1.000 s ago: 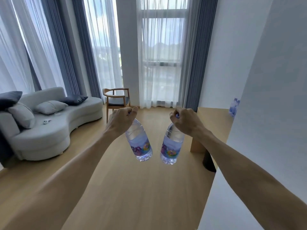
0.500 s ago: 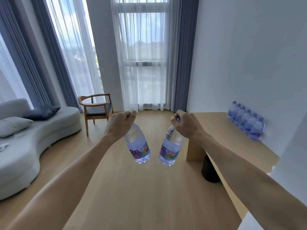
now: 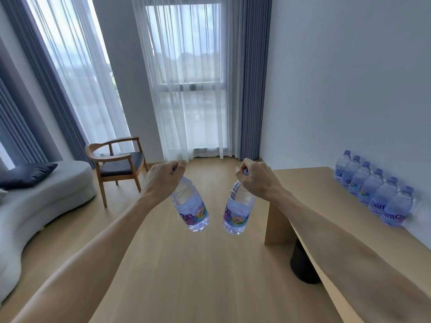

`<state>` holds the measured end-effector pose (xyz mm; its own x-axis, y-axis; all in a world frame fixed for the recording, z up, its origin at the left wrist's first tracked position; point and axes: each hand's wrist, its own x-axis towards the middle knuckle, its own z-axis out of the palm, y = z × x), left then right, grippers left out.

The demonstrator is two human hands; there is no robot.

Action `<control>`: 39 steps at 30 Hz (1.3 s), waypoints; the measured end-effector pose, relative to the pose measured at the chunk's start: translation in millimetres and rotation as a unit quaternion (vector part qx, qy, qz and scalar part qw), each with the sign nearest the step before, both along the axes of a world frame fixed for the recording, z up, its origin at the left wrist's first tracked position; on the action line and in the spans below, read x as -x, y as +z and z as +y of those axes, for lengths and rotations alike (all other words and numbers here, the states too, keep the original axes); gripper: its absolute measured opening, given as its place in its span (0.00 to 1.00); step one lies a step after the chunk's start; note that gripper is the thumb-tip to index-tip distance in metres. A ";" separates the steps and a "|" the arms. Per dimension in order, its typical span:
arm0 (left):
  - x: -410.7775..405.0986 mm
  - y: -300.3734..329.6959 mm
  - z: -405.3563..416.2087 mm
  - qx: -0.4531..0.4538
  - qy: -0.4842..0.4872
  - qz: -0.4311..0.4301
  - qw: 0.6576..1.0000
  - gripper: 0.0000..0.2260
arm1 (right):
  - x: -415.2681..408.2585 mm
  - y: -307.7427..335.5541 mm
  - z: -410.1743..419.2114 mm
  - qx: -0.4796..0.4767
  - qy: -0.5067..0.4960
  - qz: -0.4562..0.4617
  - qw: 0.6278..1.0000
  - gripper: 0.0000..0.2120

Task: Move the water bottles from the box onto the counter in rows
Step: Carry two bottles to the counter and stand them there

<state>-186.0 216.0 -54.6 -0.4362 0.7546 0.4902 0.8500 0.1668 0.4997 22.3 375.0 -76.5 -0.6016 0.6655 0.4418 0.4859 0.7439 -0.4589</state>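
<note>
At far left sits the sofa (image 3: 35, 201) with a dark cushion (image 3: 26, 173), then a wooden chair (image 3: 119, 164); none of it in play. Mid-frame, left hand (image 3: 163, 180) is clamped on the cap end of the left bottle (image 3: 191, 208), which hangs tilted over the floor; right hand (image 3: 256, 178) grips the right bottle (image 3: 236, 210) the same way; the two bottles are near each other, not touching. Right of that, the counter (image 3: 310, 197) with a row (image 3: 373, 190) of six bottles against the wall; box not in view.

Step looks like mid-carry towards the counter. Next move: swing both bottles right, over the counter, set them upright in line with the row, probably extending its near end or starting a second row in front; avoid knocking those already standing.

Versus earlier frames: view has turned right; more counter and the whole row show, less sofa; grips unchanged.
</note>
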 end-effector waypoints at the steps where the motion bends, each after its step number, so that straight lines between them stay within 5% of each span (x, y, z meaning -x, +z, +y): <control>1: 8.8 0.2 13.9 -0.003 0.002 -0.001 1.000 0.24 | 8.3 0.5 14.6 -0.002 0.000 -0.001 1.000 0.12; 13: 102.1 -20.6 218.6 0.002 -0.011 -0.009 1.000 0.24 | 83.4 -17.0 195.6 0.018 -0.043 -0.003 0.999 0.12; 24: 146.3 -20.4 454.5 0.016 -0.180 -0.006 0.984 0.23 | 102.8 -21.3 360.5 0.078 -0.168 0.009 0.983 0.11; 39: 38.5 -59.9 713.7 0.069 -0.340 -0.005 0.938 0.23 | -17.4 -69.7 537.4 0.100 -0.378 0.029 0.920 0.14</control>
